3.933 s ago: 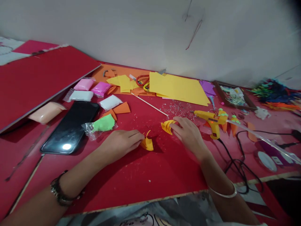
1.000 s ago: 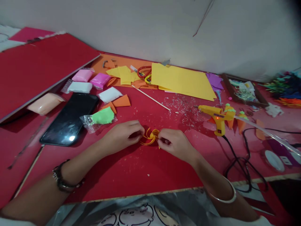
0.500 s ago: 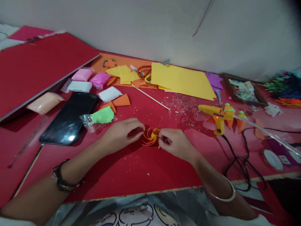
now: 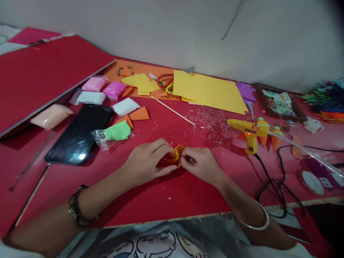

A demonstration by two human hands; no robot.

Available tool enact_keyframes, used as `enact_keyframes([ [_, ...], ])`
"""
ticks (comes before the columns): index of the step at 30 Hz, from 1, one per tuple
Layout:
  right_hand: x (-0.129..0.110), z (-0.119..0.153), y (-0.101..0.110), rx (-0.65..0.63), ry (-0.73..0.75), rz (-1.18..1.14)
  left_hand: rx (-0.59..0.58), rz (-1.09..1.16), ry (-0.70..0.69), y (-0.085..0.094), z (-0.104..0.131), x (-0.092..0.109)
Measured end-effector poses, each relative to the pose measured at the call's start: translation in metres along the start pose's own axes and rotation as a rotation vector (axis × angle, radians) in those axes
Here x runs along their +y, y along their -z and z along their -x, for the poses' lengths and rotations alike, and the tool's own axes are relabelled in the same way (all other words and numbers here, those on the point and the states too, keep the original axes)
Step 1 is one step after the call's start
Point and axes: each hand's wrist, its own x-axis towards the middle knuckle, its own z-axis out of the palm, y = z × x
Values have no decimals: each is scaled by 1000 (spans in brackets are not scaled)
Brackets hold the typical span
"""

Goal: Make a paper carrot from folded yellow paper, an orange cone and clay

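A small piece of thin, curling yellow-orange strips [image 4: 176, 154] is between my two hands, low over the red table [image 4: 161, 195]. My right hand [image 4: 200, 163] pinches its right side with fingertips together. My left hand [image 4: 150, 159] is at its left side, thumb below and fingers above, spread apart around the strips. The left fingertips partly cover the piece, and whether they press on it is hard to see.
A black phone [image 4: 79, 136] and packets of clay, one green [image 4: 118, 130], lie left. Yellow sheets [image 4: 209, 91], scissors [image 4: 164, 81] and a white stick [image 4: 173, 110] lie behind. Right are a yellow glue gun [image 4: 249, 134], its black cable [image 4: 271, 188] and a brown tray [image 4: 295, 113].
My left hand has moved right, over the left side of the strips, and its thumb and fingers have parted. My right hand stays nearly in place.
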Motion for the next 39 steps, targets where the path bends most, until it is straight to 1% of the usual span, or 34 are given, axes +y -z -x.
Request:
enact_keyframes([
  [5, -2, 0, 2, 5, 9, 13, -20, 111, 72, -2, -1, -6],
  [8, -2, 0, 2, 0, 11, 45, -24, 157, 86, -4, -2, -13],
  [11, -1, 0, 1, -9, 30, 76, -45, 178, 68, -6, -2, -16],
  [15, -1, -1, 1, -7, 66, 116, -112, 220, 44, -7, -1, -16],
  [17, -2, -2, 2, 29, 96, 127, -118, 264, 40, -8, -2, -17],
  [20, -3, -3, 4, 121, 126, 107, -116, 321, 7, -10, -3, -19],
  [22, -3, -4, 6, 152, 149, 81, -117, 335, -18, -10, -4, -20],
  [29, -2, -4, 5, 117, 254, 36, -138, 372, -43, -5, -5, -16],
  [35, -2, -3, 6, 124, 338, 124, -129, 376, -39, -4, -4, -15],
  [39, -2, -3, 7, 142, 360, 166, -162, 389, -44, -4, -4, -15],
])
